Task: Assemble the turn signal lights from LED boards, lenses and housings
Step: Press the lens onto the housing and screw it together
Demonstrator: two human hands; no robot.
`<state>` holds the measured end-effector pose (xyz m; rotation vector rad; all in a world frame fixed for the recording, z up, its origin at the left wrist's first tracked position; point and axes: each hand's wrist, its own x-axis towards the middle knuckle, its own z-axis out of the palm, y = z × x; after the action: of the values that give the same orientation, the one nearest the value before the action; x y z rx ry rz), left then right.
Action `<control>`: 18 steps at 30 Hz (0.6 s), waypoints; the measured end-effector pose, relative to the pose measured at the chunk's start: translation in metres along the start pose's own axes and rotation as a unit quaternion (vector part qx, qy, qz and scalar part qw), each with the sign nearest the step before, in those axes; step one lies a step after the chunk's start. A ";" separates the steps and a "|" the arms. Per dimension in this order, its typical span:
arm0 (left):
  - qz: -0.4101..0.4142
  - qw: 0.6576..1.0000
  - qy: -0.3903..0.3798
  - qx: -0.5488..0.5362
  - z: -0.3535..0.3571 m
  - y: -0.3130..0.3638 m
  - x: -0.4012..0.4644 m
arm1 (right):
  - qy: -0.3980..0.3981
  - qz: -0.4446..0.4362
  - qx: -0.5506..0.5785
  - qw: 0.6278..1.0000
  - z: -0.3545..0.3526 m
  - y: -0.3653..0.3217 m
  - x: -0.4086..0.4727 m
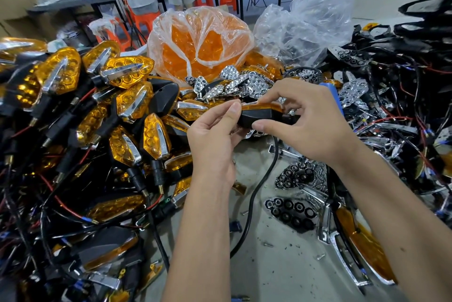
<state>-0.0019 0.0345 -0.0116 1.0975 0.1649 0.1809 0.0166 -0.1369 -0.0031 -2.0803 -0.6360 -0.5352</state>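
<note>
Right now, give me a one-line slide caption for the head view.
Both hands, left hand and right hand, grip a black-housed, amber-lensed turn signal above the parts-strewn grey worktable.

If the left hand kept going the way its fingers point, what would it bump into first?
The left hand points up and right, and its fingers already touch the turn signal light that both hands hold. Past it sits the right hand; depth is hard to judge.
</note>
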 end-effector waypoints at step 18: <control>0.074 0.997 -0.032 -0.012 0.000 0.003 -0.001 | 0.021 -0.054 0.019 0.998 0.000 -0.007 0.002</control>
<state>-0.0035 0.0357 -0.0087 1.0915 0.0248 0.2794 0.0145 -0.1328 0.0022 -2.0030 -0.7326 -0.6221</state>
